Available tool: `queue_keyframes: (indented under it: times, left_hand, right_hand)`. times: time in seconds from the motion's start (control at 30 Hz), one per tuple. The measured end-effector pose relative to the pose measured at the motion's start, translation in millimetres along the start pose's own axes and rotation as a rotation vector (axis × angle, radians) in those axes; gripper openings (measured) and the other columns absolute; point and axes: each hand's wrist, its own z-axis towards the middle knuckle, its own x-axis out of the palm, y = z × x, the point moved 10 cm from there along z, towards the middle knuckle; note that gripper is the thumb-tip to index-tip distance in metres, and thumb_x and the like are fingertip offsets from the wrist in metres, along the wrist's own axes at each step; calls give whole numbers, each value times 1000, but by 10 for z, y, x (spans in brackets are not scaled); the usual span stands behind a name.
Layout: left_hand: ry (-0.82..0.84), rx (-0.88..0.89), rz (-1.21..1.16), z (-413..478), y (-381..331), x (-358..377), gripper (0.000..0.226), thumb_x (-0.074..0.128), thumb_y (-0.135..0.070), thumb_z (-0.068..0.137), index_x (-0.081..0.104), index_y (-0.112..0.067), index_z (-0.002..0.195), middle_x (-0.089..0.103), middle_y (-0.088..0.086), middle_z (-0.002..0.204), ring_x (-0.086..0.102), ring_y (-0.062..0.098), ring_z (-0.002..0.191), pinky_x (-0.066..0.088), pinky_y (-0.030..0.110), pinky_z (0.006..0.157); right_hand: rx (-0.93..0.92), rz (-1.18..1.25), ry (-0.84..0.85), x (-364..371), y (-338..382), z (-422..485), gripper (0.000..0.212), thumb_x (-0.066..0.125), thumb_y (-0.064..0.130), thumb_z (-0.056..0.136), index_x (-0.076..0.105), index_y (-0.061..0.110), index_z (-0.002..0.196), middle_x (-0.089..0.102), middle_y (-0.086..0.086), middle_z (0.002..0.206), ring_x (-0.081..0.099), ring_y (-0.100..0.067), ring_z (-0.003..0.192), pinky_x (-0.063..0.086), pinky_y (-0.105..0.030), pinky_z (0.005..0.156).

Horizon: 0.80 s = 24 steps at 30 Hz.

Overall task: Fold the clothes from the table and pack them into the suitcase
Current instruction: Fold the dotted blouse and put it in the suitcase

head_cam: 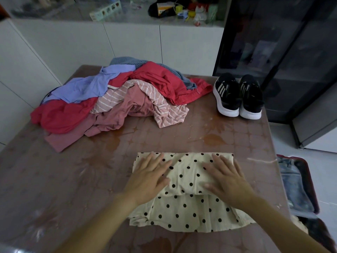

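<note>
- We are pressing our left hand [147,177] flat on the left side of the cream polka-dot garment [186,210]. Its fingers [160,159] are lying straight and a little spread, curling round nothing.
- We are pressing our right hand [226,177] flat on the right side of the same folded part, its fingers also lying straight and apart.
- The polka-dot garment is lying on the near middle of the brown patterned surface [73,179]. Its far part is doubled over into a thicker band under both hands, and a thinner layer is showing below the band, toward us.
- A loose pile of clothes [116,99] is sitting unfolded at the far left of the surface, well apart from the polka-dot garment. In it we are seeing lilac, red, pink-striped and dusty pink pieces, with a grey-blue knit at the back.
- A pair of black sneakers [238,95] with white soles is standing side by side at the far right of the surface, just beside the red cloth of the pile.
- The suitcase [317,185] is lying open on the floor to the right of the surface, with a denim piece [293,183] lying inside it.
</note>
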Motion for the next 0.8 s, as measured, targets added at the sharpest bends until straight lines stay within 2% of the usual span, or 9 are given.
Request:
queue_keyframes:
  times: [0.03,0.13,0.23,0.4,0.53,0.63,0.67,0.73,0.8]
  left_hand:
    - [41,-21,28,28,-1,103,75,-5,-73,79,-3,-44,148,-20,-14,152,-26,17,142,-11,41,117]
    - [90,-48,110,57,86,360,74,-4,-76,80,-14,-44,146,-27,-11,153,-35,19,138,-15,43,116]
    - [99,-76,128,60,169,494,71,1,-76,83,-18,-45,144,-31,-11,152,-39,15,135,-18,43,113]
    - [70,-79,124,111,251,476,76,-13,-84,72,-21,-50,139,-32,-14,149,-35,15,138,-19,38,113]
    - [-39,-71,102,105,307,431,67,-11,-76,83,-3,-49,144,-8,-9,157,-22,12,142,-17,32,112]
    - [-37,-94,40,107,271,393,67,-18,-66,84,1,-48,146,-7,-13,156,-16,12,145,-12,31,117]
    - [-50,-96,20,117,269,340,66,-12,-62,87,9,-44,147,-1,-12,158,-9,13,146,-6,33,119]
    - [-135,-102,-9,153,299,119,56,10,-50,96,26,-35,147,19,-8,156,8,14,146,10,40,120]
    - [-149,-134,-7,232,437,10,50,24,-43,99,26,-31,148,21,-6,156,10,16,146,14,43,118]
  right_hand:
    - [-3,-48,16,99,-18,21,71,1,80,83,4,47,146,-4,8,157,-7,-17,146,-7,-45,117]
    - [32,-108,61,290,-120,26,68,9,77,87,6,47,147,10,2,159,-2,-17,144,-1,-48,113]
    - [14,-123,48,383,-175,51,68,9,79,86,-4,50,145,-2,6,158,-8,-15,144,-8,-50,113]
    - [25,-160,77,364,-217,89,69,18,77,87,20,44,147,34,2,152,20,-17,139,10,-54,109]
    - [12,-164,62,361,-227,69,70,18,78,86,23,42,147,34,3,151,21,-15,139,8,-52,110]
    - [-9,-95,64,342,-213,87,69,5,82,81,4,54,144,5,16,156,-1,-8,142,-11,-50,114]
    - [-4,-35,79,315,-230,106,69,-2,84,76,-1,58,141,-2,22,153,-5,-5,142,-17,-49,113]
    - [49,103,40,189,-338,196,83,-13,86,68,9,55,141,13,23,153,6,-5,142,-16,-49,114]
    - [155,160,-64,-14,-544,315,95,-12,86,68,26,43,145,30,13,150,20,-14,140,-8,-49,116]
